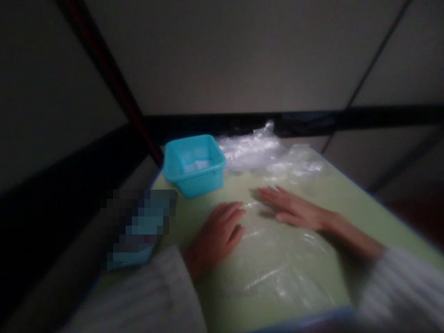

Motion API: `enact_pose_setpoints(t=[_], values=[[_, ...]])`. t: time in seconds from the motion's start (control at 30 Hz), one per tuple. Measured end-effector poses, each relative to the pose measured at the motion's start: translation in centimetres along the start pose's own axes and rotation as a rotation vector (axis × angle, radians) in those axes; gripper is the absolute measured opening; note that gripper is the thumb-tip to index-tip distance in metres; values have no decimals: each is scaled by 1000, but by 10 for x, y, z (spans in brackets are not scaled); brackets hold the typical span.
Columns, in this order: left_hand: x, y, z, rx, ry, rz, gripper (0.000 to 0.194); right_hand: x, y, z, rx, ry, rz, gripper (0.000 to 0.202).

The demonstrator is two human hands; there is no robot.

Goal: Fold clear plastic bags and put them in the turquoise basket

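Left hand (pixel 218 236) loosely curved, right hand (pixel 298 210) stretched flat, both empty, at clear plastic sheet (pixel 274 261) spread on table (pixel 360 208) (blurry, contact unclear); teal basket (pixel 203 181) beyond left hand, crumpled plastic (pixel 255 152) beside it.

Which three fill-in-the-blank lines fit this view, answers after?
Crumpled clear plastic lies to the ____ of the turquoise rectangular plastic basin, as viewed.
The flat clear plastic sheet lies ____ to the camera than the basin.
Between bare left hand and bare right hand, the ____ is nearest the basin.
Answers: right; closer; left.
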State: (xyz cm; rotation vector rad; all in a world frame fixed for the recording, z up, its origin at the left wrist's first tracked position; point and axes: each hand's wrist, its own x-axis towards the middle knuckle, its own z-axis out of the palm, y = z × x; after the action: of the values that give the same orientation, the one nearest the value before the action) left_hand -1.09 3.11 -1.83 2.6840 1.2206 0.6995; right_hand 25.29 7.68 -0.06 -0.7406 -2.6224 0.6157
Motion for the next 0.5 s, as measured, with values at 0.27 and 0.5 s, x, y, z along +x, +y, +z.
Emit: enact_pose_setpoints(t=[0.27,0.5], values=[[1,-1,2,46,-41,14,34,3,-1,25,-215,-159,-132,77],[1,-2,1,55,-77,22,33,3,-2,22,-209,-172,-106,76]])
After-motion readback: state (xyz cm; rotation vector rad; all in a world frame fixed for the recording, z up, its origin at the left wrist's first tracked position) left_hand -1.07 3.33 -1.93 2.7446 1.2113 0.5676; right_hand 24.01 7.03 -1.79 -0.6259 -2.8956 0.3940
